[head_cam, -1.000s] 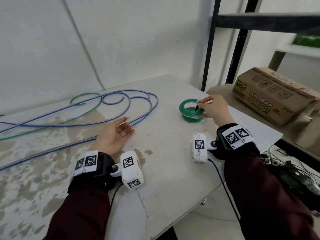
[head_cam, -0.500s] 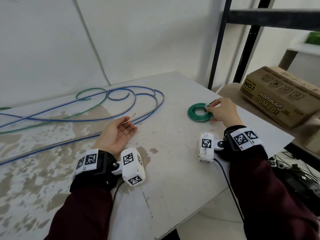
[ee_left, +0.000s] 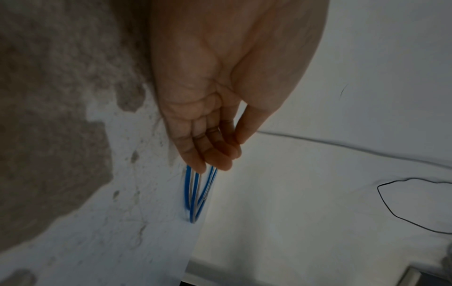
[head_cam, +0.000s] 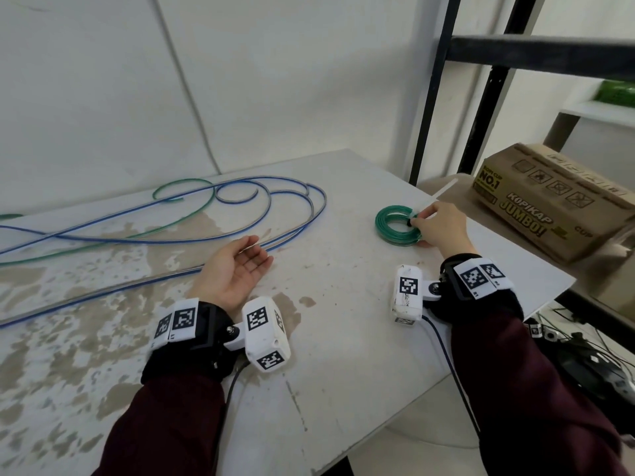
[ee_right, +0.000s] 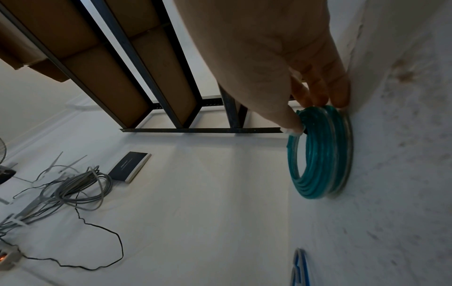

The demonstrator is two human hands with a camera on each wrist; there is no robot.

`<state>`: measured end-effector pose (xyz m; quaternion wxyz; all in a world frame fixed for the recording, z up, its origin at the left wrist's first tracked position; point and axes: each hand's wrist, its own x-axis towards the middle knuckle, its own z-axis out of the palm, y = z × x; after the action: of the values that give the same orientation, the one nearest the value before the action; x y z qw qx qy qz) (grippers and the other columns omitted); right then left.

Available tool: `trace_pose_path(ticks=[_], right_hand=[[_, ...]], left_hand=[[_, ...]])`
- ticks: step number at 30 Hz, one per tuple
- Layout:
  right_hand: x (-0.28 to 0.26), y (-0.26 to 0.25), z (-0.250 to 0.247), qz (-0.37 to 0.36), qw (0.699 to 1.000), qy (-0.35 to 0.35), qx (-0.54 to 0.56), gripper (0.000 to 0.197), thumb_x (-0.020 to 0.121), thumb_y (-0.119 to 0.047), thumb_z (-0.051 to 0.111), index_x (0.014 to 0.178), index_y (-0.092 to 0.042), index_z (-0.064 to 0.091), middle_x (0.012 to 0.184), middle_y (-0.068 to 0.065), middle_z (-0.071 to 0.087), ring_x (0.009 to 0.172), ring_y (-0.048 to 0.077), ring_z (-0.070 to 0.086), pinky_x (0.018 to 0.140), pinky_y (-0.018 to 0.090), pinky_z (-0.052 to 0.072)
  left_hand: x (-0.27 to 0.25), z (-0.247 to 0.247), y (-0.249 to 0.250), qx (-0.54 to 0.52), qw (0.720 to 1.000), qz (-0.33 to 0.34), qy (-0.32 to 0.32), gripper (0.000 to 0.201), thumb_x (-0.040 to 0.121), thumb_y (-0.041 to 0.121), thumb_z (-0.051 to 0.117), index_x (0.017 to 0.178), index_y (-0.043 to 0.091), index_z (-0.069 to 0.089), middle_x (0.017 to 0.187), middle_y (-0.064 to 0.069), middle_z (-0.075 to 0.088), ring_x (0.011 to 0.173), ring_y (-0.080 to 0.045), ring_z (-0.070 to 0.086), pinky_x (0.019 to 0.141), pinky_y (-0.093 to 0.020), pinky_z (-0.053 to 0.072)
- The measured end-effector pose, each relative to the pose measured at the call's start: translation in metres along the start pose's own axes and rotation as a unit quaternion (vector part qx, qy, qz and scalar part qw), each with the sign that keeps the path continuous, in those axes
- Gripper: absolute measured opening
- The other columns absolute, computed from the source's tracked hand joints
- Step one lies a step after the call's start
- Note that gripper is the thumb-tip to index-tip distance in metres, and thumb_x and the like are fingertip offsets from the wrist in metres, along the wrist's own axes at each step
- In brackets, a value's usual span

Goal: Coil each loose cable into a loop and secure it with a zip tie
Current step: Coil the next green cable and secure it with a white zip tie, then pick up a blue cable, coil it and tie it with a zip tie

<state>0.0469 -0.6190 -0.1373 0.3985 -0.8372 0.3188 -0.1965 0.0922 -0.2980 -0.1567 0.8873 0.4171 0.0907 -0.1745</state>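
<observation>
**Green coil set down at the right edge; loose cables still waiting**

1. Worktop (head_cam: 343, 338) — white, badly worn in brown patches toward its left side. Carries everything below.

2. Loose cables (head_cam: 171, 235) — blue and green lengths sprawled across the back left of the worktop, curling toward the back edge. Unmoved over the last second; none coiled yet, so most of the task looks to be ahead.

3. Left hand (head_cam: 233, 269) — lies palm up mid-worktop, fingers relaxed and nearly straight, gripping nothing. In the wrist view its fingertips sit just at a run of blue cable (ee_left: 195, 193). It has not shifted.

4. Right hand (head_cam: 438, 228) — near the right edge, thumb and fingers curled onto the near side of the coil.

5. Green coil (head_cam: 395, 226) — a second ago it was held tilted, off the surface; now it lies flat on the worktop by the right edge. Judged finished and being parked.

6. Zip tie (head_cam: 443, 190) — pale tail sticking out past the right hand toward the back right corner; its fastening point is hidden by the fingers.
</observation>
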Motion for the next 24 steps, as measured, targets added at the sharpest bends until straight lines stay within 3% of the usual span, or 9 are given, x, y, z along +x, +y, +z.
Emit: trace_pose_path(ticks=[2,5,8,12,15,18,22,24], right_hand=[[-0.005,-0.003,-0.001,-0.007,1.000,0.001,-0.007,0.018,0.085,-0.019,0.067,0.073,-0.014,0.054,0.087,0.006,0.058,0.093,0.033,0.063,0.085,0.045,0.053],[-0.017,-0.014,-0.006,-0.054,0.997,0.043,-0.038,0.014,0.091,-0.022,0.059,0.084,-0.010,0.059,0.088,0.006,0.058,0.084,0.022,0.052,0.075,0.030,0.039],[-0.036,-0.037,-0.004,-0.103,0.993,0.053,0.023,0.020,0.094,-0.026,0.055,0.098,-0.008,0.060,0.093,0.005,0.059,0.085,0.019,0.051,0.076,0.030,0.038],[-0.069,-0.079,0.028,-0.155,0.982,-0.084,0.073,0.019,0.093,-0.029,0.057,0.098,-0.011,0.060,0.091,0.006,0.062,0.084,0.020,0.056,0.078,0.036,0.046],[-0.103,-0.114,0.063,-0.178,0.944,-0.246,0.127,0.010,0.094,-0.023,0.057,0.092,-0.013,0.058,0.081,0.003,0.062,0.075,0.015,0.057,0.065,0.027,0.047],[-0.135,-0.146,0.102,-0.211,0.907,-0.347,0.113,0.009,0.094,-0.020,0.056,0.091,-0.012,0.059,0.079,0.002,0.062,0.073,0.012,0.058,0.063,0.023,0.047],[-0.174,-0.184,0.164,-0.309,0.853,-0.420,0.033,0.002,0.089,-0.017,0.063,0.088,-0.016,0.064,0.087,0.005,0.065,0.079,0.017,0.059,0.073,0.034,0.050],[-0.191,-0.203,0.189,-0.366,0.806,-0.463,-0.040,0.018,0.088,-0.019,0.065,0.106,-0.015,0.064,0.106,0.005,0.065,0.095,0.018,0.060,0.087,0.033,0.049]], left_hand=[[0.000,0.000,0.000,0.000,1.000,-0.002,-0.002,0.022,0.098,0.013,0.047,0.081,0.006,0.059,0.053,-0.002,0.059,0.049,-0.012,0.060,0.068,-0.030,0.054],[-0.002,0.001,0.001,0.005,1.000,-0.005,0.000,0.023,0.098,0.013,0.046,0.080,0.006,0.059,0.052,-0.002,0.058,0.047,-0.012,0.059,0.065,-0.028,0.055],[-0.007,0.002,0.004,0.008,0.999,-0.030,-0.010,0.023,0.098,0.015,0.044,0.080,0.009,0.058,0.051,0.000,0.050,0.040,-0.010,0.047,0.047,-0.021,0.045],[-0.019,-0.004,0.017,0.034,0.997,-0.052,-0.037,0.024,0.098,0.018,0.040,0.078,0.013,0.053,0.044,0.005,0.039,0.034,-0.008,0.031,0.037,-0.015,0.029],[-0.032,-0.020,0.036,0.030,0.999,-0.020,-0.018,0.025,0.097,0.018,0.040,0.075,0.014,0.051,0.042,0.006,0.035,0.033,-0.008,0.028,0.036,-0.015,0.026],[-0.050,-0.051,0.063,0.027,0.999,0.027,0.020,0.025,0.096,0.018,0.040,0.074,0.015,0.050,0.043,0.006,0.034,0.033,-0.008,0.028,0.037,-0.016,0.025],[-0.077,-0.103,0.098,0.055,0.990,0.081,0.103,0.025,0.095,0.019,0.039,0.071,0.017,0.047,0.041,0.007,0.034,0.032,-0.008,0.028,0.041,-0.020,0.026],[-0.089,-0.126,0.111,0.062,0.983,0.098,0.142,0.025,0.095,0.020,0.039,0.071,0.017,0.046,0.040,0.006,0.034,0.031,-0.008,0.027,0.047,-0.023,0.025]])
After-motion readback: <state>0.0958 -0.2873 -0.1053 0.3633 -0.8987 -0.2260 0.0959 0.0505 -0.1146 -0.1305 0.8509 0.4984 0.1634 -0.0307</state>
